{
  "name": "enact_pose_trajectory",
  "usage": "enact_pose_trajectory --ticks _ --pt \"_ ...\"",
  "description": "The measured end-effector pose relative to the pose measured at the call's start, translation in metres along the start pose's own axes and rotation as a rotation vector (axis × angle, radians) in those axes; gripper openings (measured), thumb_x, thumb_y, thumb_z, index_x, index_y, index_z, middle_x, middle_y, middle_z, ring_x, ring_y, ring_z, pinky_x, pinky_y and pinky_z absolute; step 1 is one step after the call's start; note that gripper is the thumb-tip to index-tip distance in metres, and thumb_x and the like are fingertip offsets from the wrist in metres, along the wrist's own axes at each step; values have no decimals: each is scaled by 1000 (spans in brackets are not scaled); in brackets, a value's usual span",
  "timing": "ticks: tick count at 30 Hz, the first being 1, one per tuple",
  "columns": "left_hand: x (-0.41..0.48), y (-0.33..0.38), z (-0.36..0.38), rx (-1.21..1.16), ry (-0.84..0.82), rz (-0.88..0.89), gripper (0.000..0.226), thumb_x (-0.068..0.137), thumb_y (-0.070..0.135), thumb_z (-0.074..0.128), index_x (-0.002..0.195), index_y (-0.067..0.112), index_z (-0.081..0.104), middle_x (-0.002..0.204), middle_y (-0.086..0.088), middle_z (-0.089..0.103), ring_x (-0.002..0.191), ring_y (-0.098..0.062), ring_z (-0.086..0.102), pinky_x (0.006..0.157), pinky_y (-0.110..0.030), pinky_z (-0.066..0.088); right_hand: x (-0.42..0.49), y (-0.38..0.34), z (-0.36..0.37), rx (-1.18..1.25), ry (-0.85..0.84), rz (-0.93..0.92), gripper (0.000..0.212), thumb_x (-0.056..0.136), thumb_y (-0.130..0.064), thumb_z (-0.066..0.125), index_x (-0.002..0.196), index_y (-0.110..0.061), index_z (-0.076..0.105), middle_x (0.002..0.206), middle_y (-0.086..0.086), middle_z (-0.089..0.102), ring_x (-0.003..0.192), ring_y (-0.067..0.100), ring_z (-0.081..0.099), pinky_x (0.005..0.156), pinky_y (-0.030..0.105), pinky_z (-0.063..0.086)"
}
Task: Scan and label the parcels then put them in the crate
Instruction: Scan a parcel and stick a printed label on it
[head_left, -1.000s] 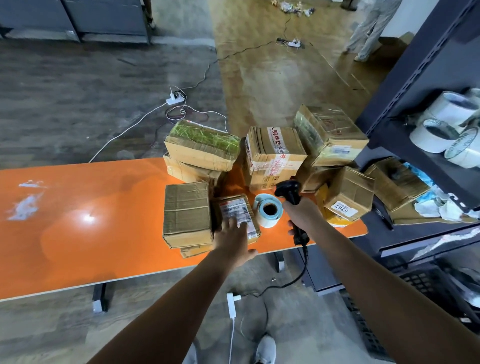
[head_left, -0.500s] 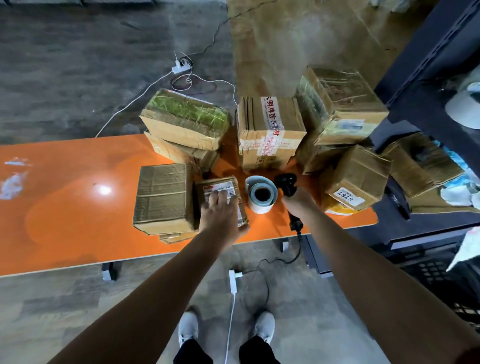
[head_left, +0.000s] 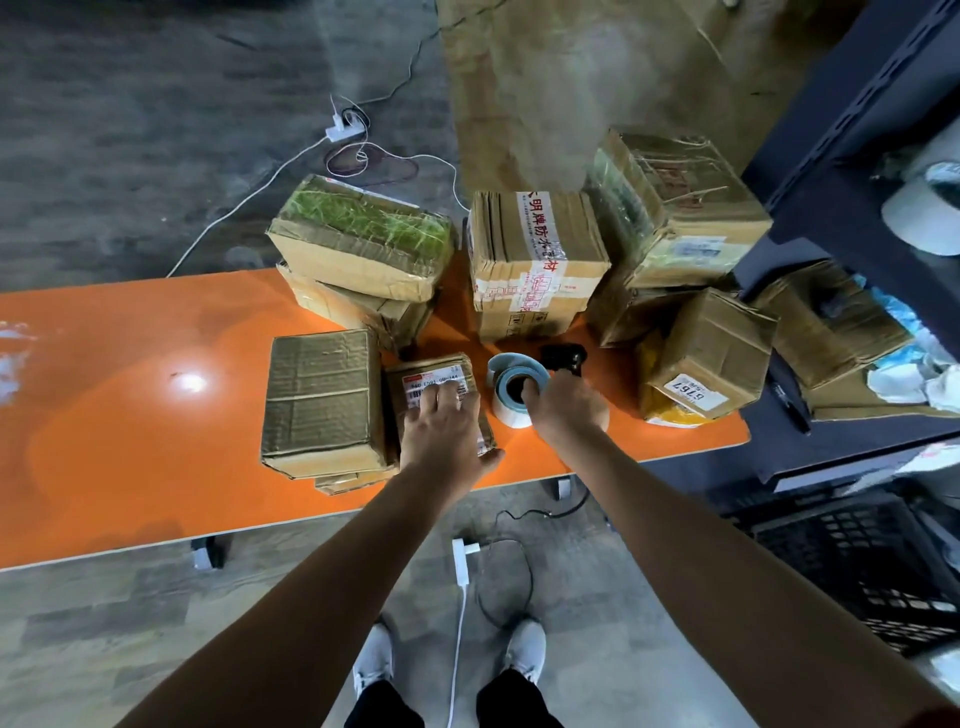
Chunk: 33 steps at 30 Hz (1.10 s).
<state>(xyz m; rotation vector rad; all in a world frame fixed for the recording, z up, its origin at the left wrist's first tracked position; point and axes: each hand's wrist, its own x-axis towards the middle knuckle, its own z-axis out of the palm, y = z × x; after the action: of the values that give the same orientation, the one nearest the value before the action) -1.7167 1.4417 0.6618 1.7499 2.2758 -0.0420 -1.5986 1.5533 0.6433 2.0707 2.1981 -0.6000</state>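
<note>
- The left hand's fingers lie straight and flat, pressing on the printed slip of the small parcel, which sits just left of the label roll. They grip nothing.
- A second ago only the fingertips reached the parcel's near edge. Now the whole left hand covers its near half and pins it down.
- The right hand is curled round the handle of the scanner. Whether a fingertip also touches the roll's core, I cannot tell.
- The scanner was raised clear of the roll a second ago. It has since come down, and its head now shows just behind the roll, on its right.
- The parcel looks steadied for its scan, or just past it. Peeling a sticker off the roll is likely next.
- Left of the small parcel, further from the roll, lies a flat box, and more parcels are stacked behind the roll.
- The crate stands on the floor well to the roll's right, nearer the person. No parcel shows in the part of it in view.
</note>
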Motion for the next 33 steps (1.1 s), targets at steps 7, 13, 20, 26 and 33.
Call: enact_pose_trajectory --ticks 7,13,20,26,33 --pt "-5 -5 0 -33 12 12 81 84 63 57 146 19 29 149 -11 29 135 -31 29 102 -44 38 12 -16 4 76 -31 59 47 97 -28 56 134 -8 35 117 16 64 105 35 64 67 34 42" --pt "-5 -4 -1 -45 30 23 77 85 61 57 144 19 30 148 -11 30 135 -31 29 101 -43 39 17 -20 8 -20 -30 3 26 98 -14 54 123 -9 48 116 17 64 105 33 64 69 33 43" --pt "-6 -4 -12 -136 66 7 69 87 52 58 143 19 35 145 -7 34 134 -29 30 103 -42 37 10 -8 -5 144 27 -160 26 94 -2 44 114 -14 56 104 15 63 94 32 59 69 33 40" --pt "-5 -5 -40 -600 323 -177 38 81 -1 49 118 7 55 121 -13 51 115 -32 43 95 -40 38 -6 15 -39 273 107 -432 26 90 -5 50 109 -20 59 108 6 64 97 24 58 76 34 44" --pt "7 4 -62 -1187 2 -247 37 96 31 56 129 16 55 124 -3 58 106 -18 57 85 -31 47 -20 22 -70 375 116 -567 25 89 1 53 104 -18 59 102 -2 61 90 8 51 69 3 37"
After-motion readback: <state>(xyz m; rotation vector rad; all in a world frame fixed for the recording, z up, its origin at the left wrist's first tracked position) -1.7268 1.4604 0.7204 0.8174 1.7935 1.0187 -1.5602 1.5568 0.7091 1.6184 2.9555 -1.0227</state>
